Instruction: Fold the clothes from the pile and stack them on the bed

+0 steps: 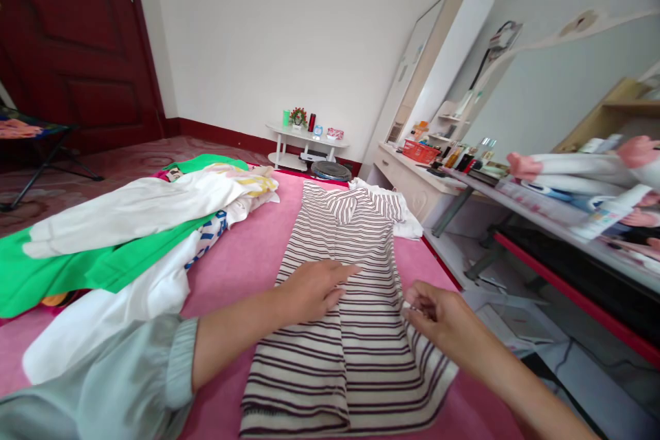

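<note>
A white shirt with dark stripes [355, 247] lies spread on the pink bedcover [242, 275], its collar end away from me and its hem close by. Across its middle rests my left hand [314, 289], fingers stretched out and palm down on the cloth. My right hand [430, 309] pinches the shirt's right side edge between thumb and fingers. Near that hand the edge is lifted a little off the bed and bends in folds. A lengthwise crease runs down the shirt's lower half.
To the left lies a pile of clothes: white trousers [128, 210], a green garment [97, 268] and a white one with blue print. White cloth [412, 223] sits beyond the shirt. A cluttered desk [515, 213] borders the bed's right side. A small white table [309, 137] stands beyond.
</note>
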The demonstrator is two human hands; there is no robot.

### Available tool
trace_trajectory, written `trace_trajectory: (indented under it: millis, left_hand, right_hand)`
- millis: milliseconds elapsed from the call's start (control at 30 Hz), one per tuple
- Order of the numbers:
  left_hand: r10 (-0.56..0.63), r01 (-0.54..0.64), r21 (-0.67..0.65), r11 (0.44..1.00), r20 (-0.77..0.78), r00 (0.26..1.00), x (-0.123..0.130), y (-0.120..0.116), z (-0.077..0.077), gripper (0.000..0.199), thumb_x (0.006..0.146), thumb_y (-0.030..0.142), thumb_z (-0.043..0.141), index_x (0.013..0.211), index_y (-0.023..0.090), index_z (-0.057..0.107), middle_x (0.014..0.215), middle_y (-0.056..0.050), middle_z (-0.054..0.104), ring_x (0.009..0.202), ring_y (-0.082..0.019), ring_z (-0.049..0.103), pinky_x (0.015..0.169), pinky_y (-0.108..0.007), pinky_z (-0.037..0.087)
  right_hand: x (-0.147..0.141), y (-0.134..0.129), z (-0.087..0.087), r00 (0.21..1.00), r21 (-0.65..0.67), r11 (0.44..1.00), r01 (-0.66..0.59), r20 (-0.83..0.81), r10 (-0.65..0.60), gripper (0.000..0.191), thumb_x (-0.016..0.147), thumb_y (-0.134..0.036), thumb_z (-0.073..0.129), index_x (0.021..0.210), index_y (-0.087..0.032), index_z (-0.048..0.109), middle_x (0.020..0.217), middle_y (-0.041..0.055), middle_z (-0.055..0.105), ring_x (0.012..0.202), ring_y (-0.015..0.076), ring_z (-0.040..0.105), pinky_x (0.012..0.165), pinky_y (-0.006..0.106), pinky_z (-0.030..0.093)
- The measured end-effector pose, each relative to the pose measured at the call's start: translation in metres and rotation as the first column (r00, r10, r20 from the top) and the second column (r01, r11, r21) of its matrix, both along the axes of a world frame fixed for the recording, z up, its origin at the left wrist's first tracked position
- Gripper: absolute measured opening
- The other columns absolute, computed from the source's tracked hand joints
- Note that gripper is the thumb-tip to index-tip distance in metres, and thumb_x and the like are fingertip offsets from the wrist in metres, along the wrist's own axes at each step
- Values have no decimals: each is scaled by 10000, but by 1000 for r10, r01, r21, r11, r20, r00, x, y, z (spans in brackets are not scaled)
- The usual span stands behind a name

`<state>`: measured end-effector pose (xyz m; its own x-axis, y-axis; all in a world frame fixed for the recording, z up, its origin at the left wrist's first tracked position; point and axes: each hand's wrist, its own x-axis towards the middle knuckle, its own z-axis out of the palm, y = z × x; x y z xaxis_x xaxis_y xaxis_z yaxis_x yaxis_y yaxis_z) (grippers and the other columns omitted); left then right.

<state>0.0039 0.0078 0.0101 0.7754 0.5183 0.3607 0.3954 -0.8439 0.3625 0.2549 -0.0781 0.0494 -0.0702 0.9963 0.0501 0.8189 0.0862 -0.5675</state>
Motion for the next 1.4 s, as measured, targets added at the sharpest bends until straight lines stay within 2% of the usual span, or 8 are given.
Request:
trace_trajectory:
  millis: [267,400,533,633,867,1067,1233,1400]
  left_hand:
    - [-91,92,-29,995,21,996,20,6,-14,277,757,77,516,939,229,658,915,-9,612,893,-161,560,764,-238,426]
    - [-97,100,-25,995,87,991,15,11,-24,341,778,73,505,1012,267,661,940,4,635,903,-160,557,777,-249,416]
    - [-101,102,-6,995,91,991,12,12,-24,296,838,123,482,1033,265,652,919,-2,644,870,-155,565,772,-251,412]
    - [-122,125,-23,992,80,989,10,12,-22,303,832,142,492,1067,263,640,945,-4,652,884,-159,575,790,-247,417]
    - [-50,78,-150,986,186,981,5,5,-5,286,764,114,494,946,216,689,811,-11,664,781,-145,595,729,-228,419]
    - [115,-11,-348,938,279,954,8,-10,8,188,804,281,555,765,204,722,653,12,654,644,-109,587,621,-203,391]
    - [219,-56,-580,813,215,952,12,-18,5,183,731,227,557,793,205,728,578,38,635,504,-85,540,511,-177,360]
    - [230,-50,-682,730,176,957,11,-19,2,236,680,200,535,805,177,734,575,25,629,493,-91,523,467,-169,343]
  right_hand:
    - [-44,51,0,887,-286,917,-278,-443,131,154,716,-318,653,773,-175,645,672,6,643,566,126,567,533,238,454]
    - [8,134,2,808,-172,963,208,-524,-268,241,663,-290,726,858,-187,629,786,26,673,626,128,628,538,221,492]
    - [54,207,-5,533,-343,808,480,-617,-579,167,739,-267,642,879,-207,573,734,39,640,632,165,655,557,281,531]
    - [66,233,-15,460,-370,745,555,-610,-645,128,734,-262,629,819,-202,556,662,35,610,578,172,623,545,319,532]
    - [51,260,-17,507,-115,787,607,-706,-494,135,719,-252,571,849,-216,563,773,17,645,696,148,609,597,269,544]
    - [-27,284,9,646,178,924,339,-758,-91,334,648,-337,672,941,-180,655,944,45,697,898,191,634,780,324,525]
    - [-87,282,-24,804,42,996,80,-593,-40,409,730,-462,629,1024,-180,665,1068,60,684,1033,240,599,901,403,475]
    - [-90,256,-57,935,87,974,-209,-275,225,464,769,-552,589,1050,-192,674,1246,81,599,1197,253,503,1053,421,347]
